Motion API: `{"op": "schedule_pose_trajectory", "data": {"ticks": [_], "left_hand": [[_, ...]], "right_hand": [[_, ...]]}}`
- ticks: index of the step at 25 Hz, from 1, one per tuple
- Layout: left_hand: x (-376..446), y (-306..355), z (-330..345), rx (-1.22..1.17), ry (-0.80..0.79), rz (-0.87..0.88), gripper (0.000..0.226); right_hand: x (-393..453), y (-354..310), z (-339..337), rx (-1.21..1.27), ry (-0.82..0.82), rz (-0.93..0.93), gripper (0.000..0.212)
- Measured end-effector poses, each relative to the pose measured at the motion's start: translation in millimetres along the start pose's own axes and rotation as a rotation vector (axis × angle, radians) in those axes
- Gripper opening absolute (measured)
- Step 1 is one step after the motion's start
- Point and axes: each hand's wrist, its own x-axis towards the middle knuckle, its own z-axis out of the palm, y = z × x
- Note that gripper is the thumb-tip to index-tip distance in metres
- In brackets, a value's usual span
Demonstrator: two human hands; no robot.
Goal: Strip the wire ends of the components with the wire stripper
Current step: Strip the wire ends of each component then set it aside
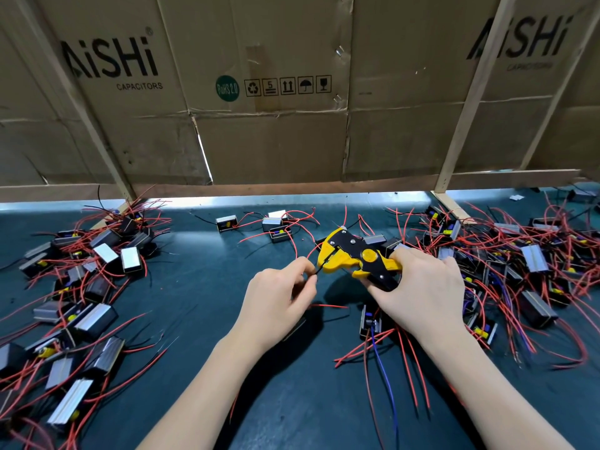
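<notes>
My right hand [422, 287] grips the yellow wire stripper [357, 259] by its handles; my left hand [276, 297] pinches a black wire [317, 271] entering its head

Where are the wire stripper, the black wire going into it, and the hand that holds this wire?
wire stripper [355, 259]: head view, on its black middle plate beside the yellow knob.
black wire [318, 270]: head view, on the short stretch between fingertips and stripper.
left hand [276, 298]: head view, on the back of the hand.
</notes>
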Motion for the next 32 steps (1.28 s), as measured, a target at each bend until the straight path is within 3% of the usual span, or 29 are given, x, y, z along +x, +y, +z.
{"op": "schedule_pose_trajectory", "data": {"ticks": [7,12,23,27,32], "left_hand": [[-0.3,-1.9,0.5,-0.012,-0.016,0.004,0.009],[1.0,-8.0,-6.8,-0.241,-0.191,-0.081,0.010],[2.6,-16.9,-24.4,-0.378,-0.409,-0.114,0.007],[3.4,-14.6,-18.8,-0.332,-0.292,-0.137,0.007],[6.8,-13.9,-14.5,-0.480,-0.155,-0.242,0.010]], "right_hand": [[-1.1,-0.9,2.7,-0.071,0.031,0.024,0.045],[-1.3,10.0,7.6,-0.138,0.026,0.067,0.051],[0.0,12.1,5.9,-0.092,-0.023,0.129,0.052],[0.9,12.0,6.1,-0.101,-0.062,0.124,0.054],[0.3,12.0,5.9,-0.121,-0.086,0.107,0.052]]}}
